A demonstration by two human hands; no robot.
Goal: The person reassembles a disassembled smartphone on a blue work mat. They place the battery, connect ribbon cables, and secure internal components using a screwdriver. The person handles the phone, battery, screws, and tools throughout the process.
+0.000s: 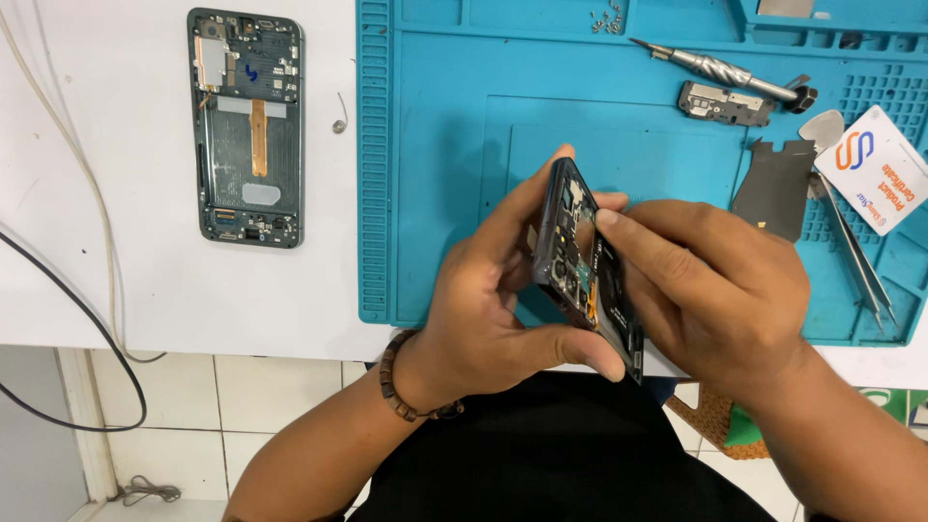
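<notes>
An opened phone is held tilted on edge above the near side of the blue mat, gripped by the left hand and pinched by right hand fingers.
</notes>
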